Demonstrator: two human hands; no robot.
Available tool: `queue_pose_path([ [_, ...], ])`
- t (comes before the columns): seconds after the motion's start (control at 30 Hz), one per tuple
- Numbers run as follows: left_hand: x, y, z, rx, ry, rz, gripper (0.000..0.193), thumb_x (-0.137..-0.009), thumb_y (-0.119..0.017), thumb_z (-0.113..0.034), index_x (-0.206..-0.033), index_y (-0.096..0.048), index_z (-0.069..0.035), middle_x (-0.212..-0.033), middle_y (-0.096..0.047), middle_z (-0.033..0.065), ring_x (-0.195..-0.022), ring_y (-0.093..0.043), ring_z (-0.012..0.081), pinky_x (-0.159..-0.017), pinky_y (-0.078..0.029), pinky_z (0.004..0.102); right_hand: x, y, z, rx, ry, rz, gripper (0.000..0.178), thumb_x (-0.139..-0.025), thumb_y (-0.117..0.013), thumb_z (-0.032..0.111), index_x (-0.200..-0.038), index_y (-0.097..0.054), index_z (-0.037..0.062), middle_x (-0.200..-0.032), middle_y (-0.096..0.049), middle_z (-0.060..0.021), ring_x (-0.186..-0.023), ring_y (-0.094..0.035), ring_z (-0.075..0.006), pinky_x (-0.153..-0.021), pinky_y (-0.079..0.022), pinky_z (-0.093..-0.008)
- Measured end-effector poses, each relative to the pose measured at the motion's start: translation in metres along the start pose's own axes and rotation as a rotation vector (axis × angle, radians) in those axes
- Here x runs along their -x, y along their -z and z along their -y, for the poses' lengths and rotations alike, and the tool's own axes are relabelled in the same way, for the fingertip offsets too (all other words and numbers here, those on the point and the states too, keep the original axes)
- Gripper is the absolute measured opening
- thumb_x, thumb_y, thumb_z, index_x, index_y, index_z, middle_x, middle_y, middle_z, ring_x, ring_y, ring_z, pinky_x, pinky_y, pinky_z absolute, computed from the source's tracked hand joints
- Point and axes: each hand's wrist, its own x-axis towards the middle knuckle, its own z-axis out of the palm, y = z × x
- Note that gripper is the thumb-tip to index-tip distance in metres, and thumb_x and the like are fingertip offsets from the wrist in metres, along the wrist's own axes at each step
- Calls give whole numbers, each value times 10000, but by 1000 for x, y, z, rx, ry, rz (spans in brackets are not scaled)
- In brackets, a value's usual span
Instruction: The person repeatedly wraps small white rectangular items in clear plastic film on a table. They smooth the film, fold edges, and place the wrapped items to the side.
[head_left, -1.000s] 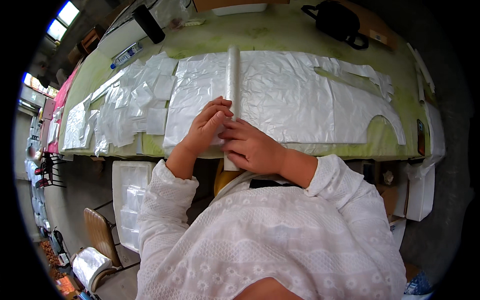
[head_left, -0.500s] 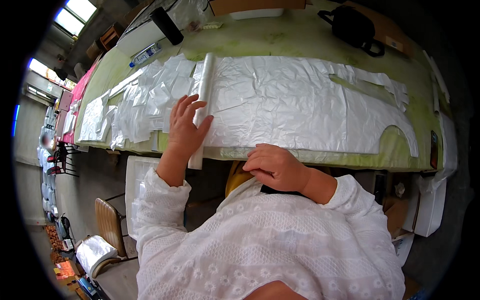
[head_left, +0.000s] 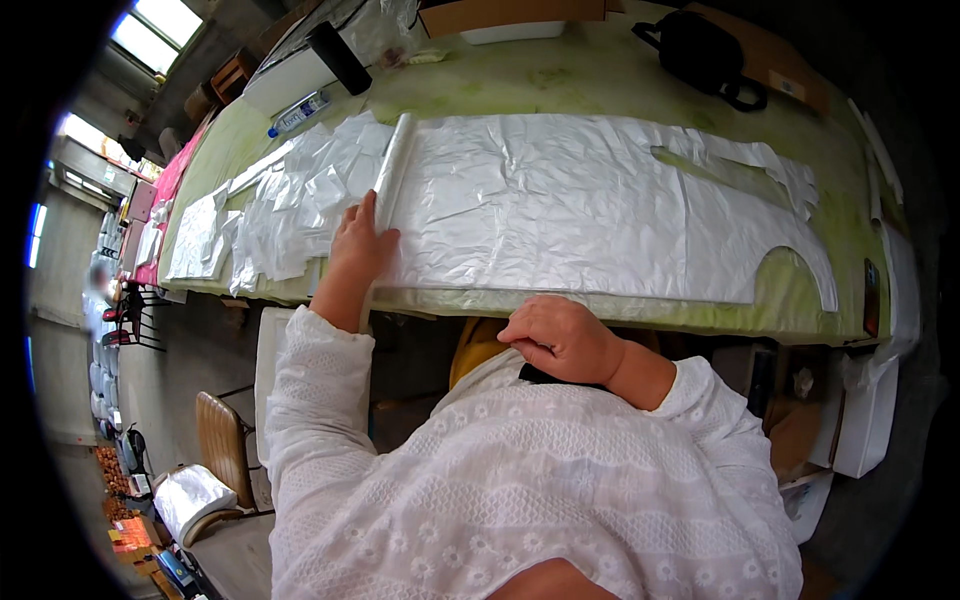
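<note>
A thin, translucent plastic apron (head_left: 560, 210) lies flat across the table, its curved cut-outs at the right. Along its left edge runs a narrow roll (head_left: 397, 160) of clear film. My left hand (head_left: 358, 245) rests against the lower part of this roll, fingers extended and thumb apart, gripping nothing visible. Loosely curled, my right hand (head_left: 562, 338) is held in front of my body near the table's front edge; I see nothing in it, though its palm is hidden. Left of the roll is a layered pile of plastic pieces (head_left: 290, 205).
The table has a green cover (head_left: 540, 75). On it are a plastic bottle (head_left: 298, 113), a black cylinder (head_left: 338, 58), a black bag (head_left: 690, 48) and a cardboard box (head_left: 510, 12). A brown chair (head_left: 225, 445) stands on the left, and a white box (head_left: 864, 425) sits below right.
My left hand and the roll have moved left, with more of the film lying flat to their right. The left fingers have straightened. My right hand is nearly unmoved.
</note>
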Motion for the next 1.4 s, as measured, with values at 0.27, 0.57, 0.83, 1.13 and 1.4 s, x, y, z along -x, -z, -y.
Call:
queue_pose_path([
  [0.27, 24, -26, -79, -5, -241, 56, 789, -918, -699, -351, -1572, -382, -45, -1452, -512, 231, -1274, -552, 431, -1096, -447, 477, 11, 6, 5, 0, -66, -21, 175, -824, -746, 46, -997, -754, 68, -905, -733, -97, -846, -689, -302, -774, -552, -412],
  [0.57, 1, -16, -150, 15, -303, 111, 953, -838, -810, -461, -1565, -380, -19, -1398, -571, 227, -1287, -556, 418, -1078, -462, 467, 20, 10, 10, 33, -92, -32, 156, -845, -730, 72, -999, -759, 74, -892, -738, -91, -846, -691, -311, -778, -554, -414],
  [0.83, 4, -13, -184, 1027, -228, 394, 659, -926, -763, -211, -1477, -446, -36, -1156, -653, 109, -961, -647, 225, -870, -566, 405, 32, 14, 19, -75, -388, -282, 529, -937, -707, 78, -1428, -512, 67, -1218, -643, -131, -1101, -645, -236, -930, -542, -364],
  [1.13, 35, -29, -241, 1841, 1, 413, 698, -948, -649, -107, -1533, -276, -179, -1211, -569, 96, -911, -602, 195, -741, -580, 396, 41, 30, 12, -528, -776, -395, 729, -1028, -672, 283, -1557, -282, -32, -1088, -665, -122, -991, -634, -152, -901, -514, -322],
  [1.4, 3, -29, -267, 1668, -24, 347, 932, -965, -622, -43, -1672, -78, -312, -1216, -559, 89, -924, -600, 203, -763, -578, 404, 42, 50, 21, -878, -1002, -358, 524, -1063, -591, 285, -1461, -397, 4, -913, -610, -71, -668, -601, -163, -639, -525, -315],
])
